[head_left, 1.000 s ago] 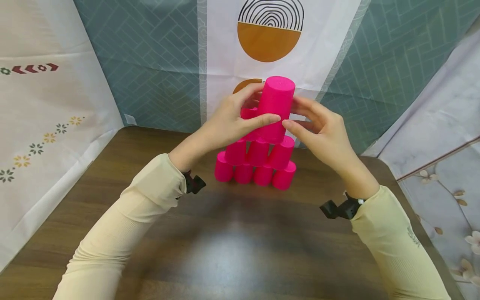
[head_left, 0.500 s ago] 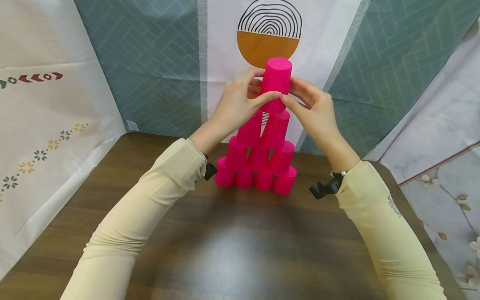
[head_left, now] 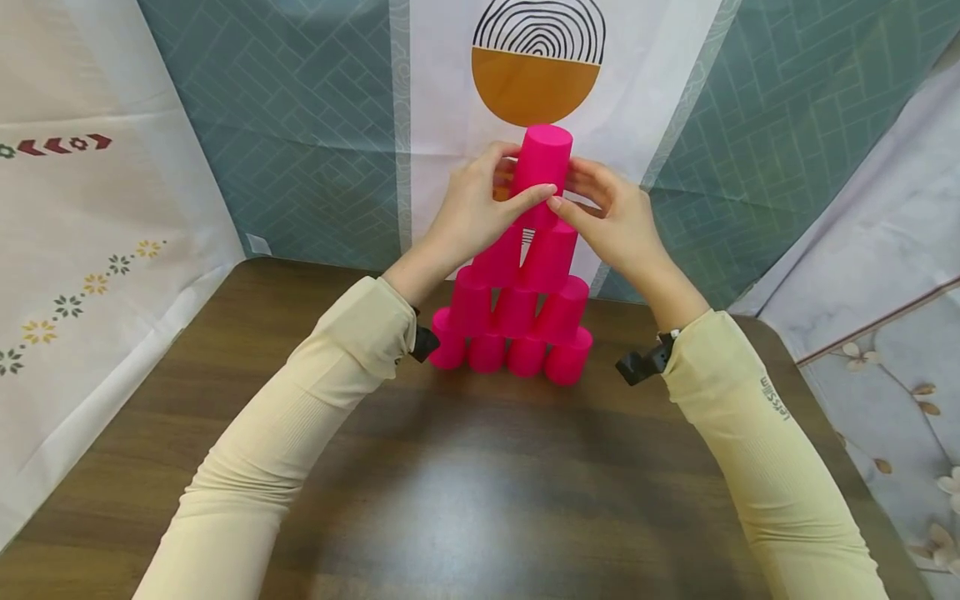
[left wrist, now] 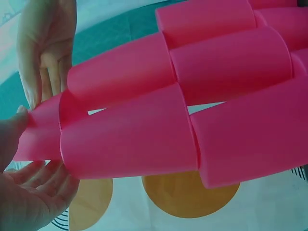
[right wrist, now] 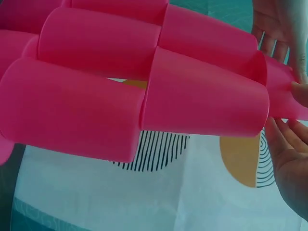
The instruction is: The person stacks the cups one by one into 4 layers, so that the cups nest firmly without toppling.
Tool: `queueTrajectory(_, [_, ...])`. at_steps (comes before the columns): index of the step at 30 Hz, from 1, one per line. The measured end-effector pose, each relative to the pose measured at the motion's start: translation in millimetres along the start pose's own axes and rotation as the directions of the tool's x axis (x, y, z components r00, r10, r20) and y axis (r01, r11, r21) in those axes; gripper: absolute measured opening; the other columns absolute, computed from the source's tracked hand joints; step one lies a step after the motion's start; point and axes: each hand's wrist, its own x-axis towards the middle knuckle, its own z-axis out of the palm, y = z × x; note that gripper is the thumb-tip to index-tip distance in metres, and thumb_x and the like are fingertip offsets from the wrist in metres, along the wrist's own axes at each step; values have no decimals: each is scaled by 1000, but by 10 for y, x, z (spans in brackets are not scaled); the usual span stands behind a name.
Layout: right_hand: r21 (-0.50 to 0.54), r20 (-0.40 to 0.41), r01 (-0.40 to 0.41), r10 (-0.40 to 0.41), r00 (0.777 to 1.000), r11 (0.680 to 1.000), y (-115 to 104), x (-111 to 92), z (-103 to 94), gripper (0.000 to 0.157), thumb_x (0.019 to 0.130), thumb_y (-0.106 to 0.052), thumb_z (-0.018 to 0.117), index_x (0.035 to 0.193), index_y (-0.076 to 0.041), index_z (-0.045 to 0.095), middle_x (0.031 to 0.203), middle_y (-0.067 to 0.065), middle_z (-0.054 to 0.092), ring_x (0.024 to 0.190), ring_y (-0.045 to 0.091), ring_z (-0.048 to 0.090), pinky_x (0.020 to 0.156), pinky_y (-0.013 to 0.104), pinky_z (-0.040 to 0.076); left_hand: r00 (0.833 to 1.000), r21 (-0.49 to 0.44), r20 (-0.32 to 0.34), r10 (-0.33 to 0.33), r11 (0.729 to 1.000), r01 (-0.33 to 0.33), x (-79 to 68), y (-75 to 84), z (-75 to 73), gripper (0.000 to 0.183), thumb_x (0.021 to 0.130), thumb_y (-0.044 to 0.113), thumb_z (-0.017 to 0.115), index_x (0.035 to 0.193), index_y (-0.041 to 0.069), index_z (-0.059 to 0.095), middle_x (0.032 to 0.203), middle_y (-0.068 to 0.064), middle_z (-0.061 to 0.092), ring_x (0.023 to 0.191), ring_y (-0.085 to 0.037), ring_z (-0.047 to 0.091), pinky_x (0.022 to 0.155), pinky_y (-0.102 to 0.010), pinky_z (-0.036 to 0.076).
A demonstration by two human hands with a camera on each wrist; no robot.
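Observation:
A bright pink upside-down cup [head_left: 543,158] stands at the peak of a pyramid of matching cups. My left hand [head_left: 467,207] holds it from the left, thumb across its front and fingers behind. From the right, my right hand [head_left: 621,223] grips the same cup, and the thumb tips nearly meet. In the left wrist view, the rim of this top cup [left wrist: 41,132] overlaps the bases of the two cups below, the nearer one a pink cup [left wrist: 127,134]. The right wrist view also shows the top cup [right wrist: 280,94] between both hands. Its far side is hidden.
Under the top cup come a row of two, a middle row [head_left: 515,312] of three, and a bottom row [head_left: 486,354] of several cups on the brown wooden table [head_left: 450,500]. A patterned cloth wall [head_left: 322,150] rises close behind. Other cloths flank both sides.
Both hands have carried the cup up from in front of the upper rows to the pyramid's peak. In the last half second it has shifted slightly left, over the two cups.

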Motion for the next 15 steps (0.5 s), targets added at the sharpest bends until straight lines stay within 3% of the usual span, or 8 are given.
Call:
queueTrajectory(8, [97,15,-33,32,999,995,57,-101,-31,63,89,-22,63,145,-18,34,145,2,40,133,16,38,106,36,36,999,-42,27,-29,999,30,-21,-52,3,68,81,40,69,136,16,39,128,0,54,113,-12,54,88,-24,47])
queueTrajectory(11, [2,-2,-4,4,1000,1000,121,-194,-55,67,89,-24,62,147,-19,28,149,0,33,136,14,32,109,35,31,999,-12,1,-39,999,39,-74,-110,-34,71,82,45,66,140,18,35,136,3,47,123,-9,45,98,-28,41])
queueTrajectory(13, [-105,-17,1,-2,1000,995,168,-281,-89,69,90,-31,60,148,-23,25,152,-5,28,139,11,26,112,38,25,997,63,-75,-2,998,7,-131,-190,-75,65,86,46,60,139,16,37,137,4,47,126,-9,42,103,-28,35])
queueTrajectory(15, [-219,-29,12,-18,999,976,229,-379,-142,71,90,-37,59,149,-26,21,153,-8,22,141,10,18,113,44,20,984,178,-170,62,983,-32,-213,-302,-126,56,91,45,54,136,15,43,139,3,46,130,-8,38,108,-28,27])
